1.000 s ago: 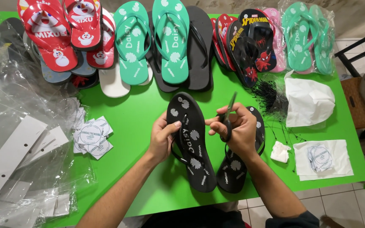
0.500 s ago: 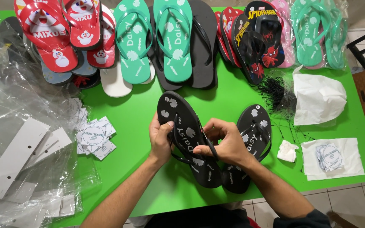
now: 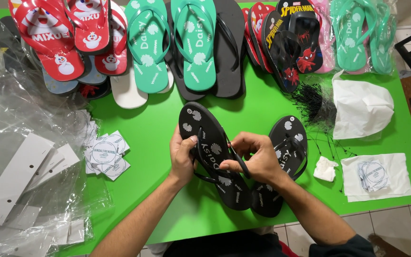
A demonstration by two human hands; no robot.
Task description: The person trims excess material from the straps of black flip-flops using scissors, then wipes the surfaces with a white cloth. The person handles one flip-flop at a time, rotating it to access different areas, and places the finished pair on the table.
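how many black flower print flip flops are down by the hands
2. One black flip flop is held by the left hand and right hand; the second lies on the green table, partly under the right wrist. Others may be hidden in the back pile.

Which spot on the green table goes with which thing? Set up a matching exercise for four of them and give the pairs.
Things:
1. black flip-flop
2. teal flip-flops
3. round paper labels
4. clear plastic bags

Places:
A. table's left end
B. far edge, middle
C. between left hand and right hand
D. just left of the left hand

Pairs: 1-C, 2-B, 3-D, 4-A
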